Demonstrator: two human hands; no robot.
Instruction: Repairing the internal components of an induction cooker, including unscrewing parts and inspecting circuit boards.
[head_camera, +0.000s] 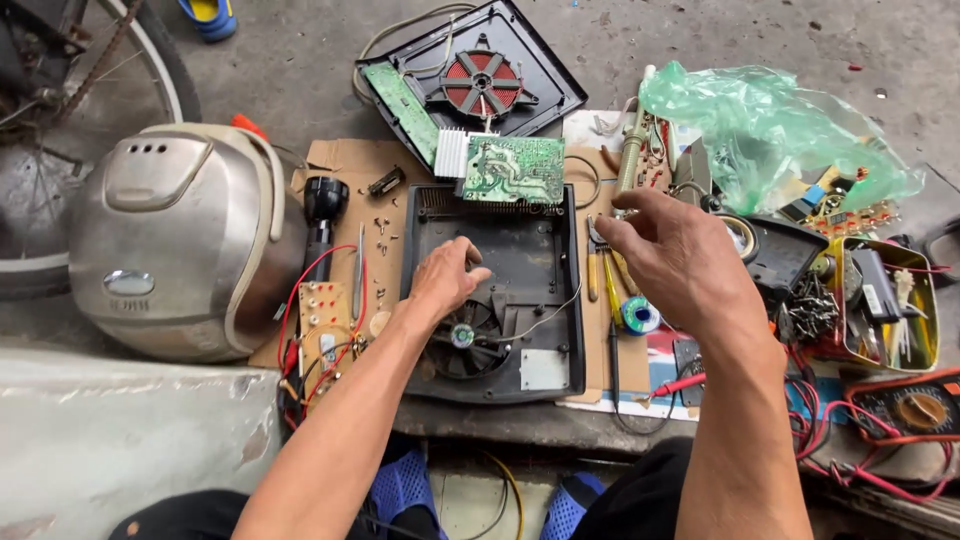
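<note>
Head view looks down on a black cooker base (545, 300) lying open on cardboard (345, 165), its fan (462, 340) at the near left corner and a green circuit board (513, 168) tipped up on its far edge. Left hand (447, 277) rests inside the base just beyond the fan, fingers curled down onto the plastic floor; whether it pinches anything small I cannot tell. Right hand (680, 255) hovers above the base's right rim, thumb and fingertips drawn close as if pinching, though nothing shows between them. Just right of the base lie a screwdriver (612, 290) and a solder reel (639, 315); loose screws (381, 230) sit on the cardboard to the left, beside a small red-wired board (325, 315). Judging from this, work in the base goes best with the left hand steadying the shell while the right brings the part or tool down slowly, clear of the thin white wire (545, 318) crossing the fan. Keeping screws in one cluster saves hunting. The tilted board looks loosely propped, so a knock to the base could tip it.
</note>
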